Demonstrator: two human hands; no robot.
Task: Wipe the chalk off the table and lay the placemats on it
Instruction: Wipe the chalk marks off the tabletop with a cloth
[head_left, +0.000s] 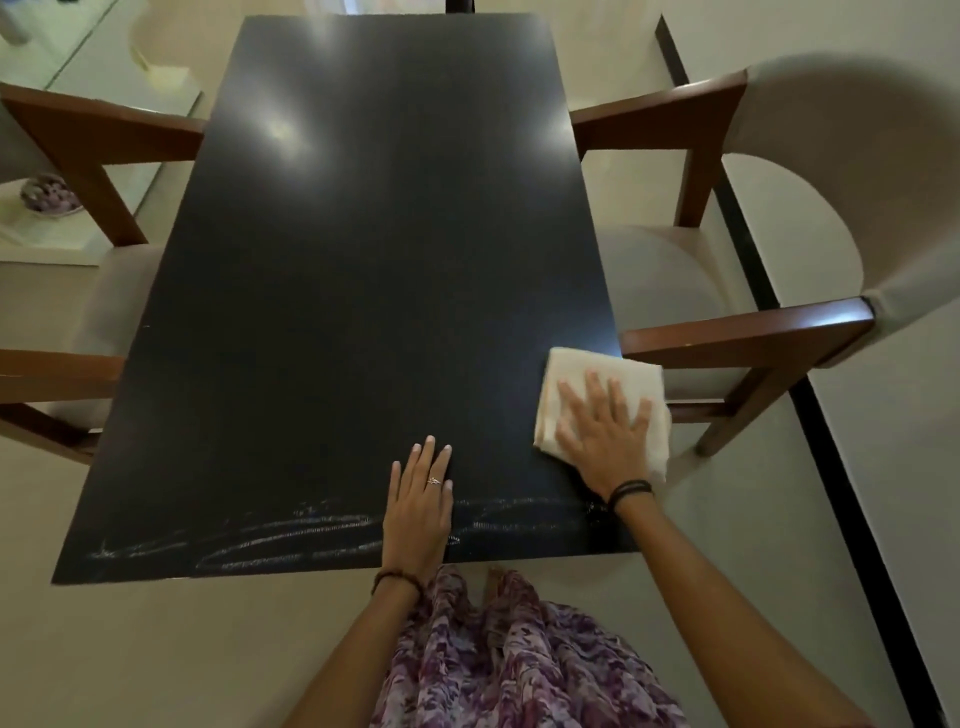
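On the table (363, 260); right hand (605, 436) flat on cloth (587, 371) (fingers spread); left hand (418, 512) flat on chalk marks (291, 525)

you have 1 black table (363, 260) in front of you and 2 armchairs, 1 at its left side (78, 156) and 1 at its right (779, 234). there is 1 folded cloth (587, 364) and 1 band of chalk scribbles (291, 535) along the near edge. 2 hands are in view, your left hand (418, 512) and your right hand (605, 434), with 1 ring (434, 481) on the left. each wrist wears a bracelet, 2 in all (395, 578) (628, 490). 1 small bowl (49, 195) sits far left.
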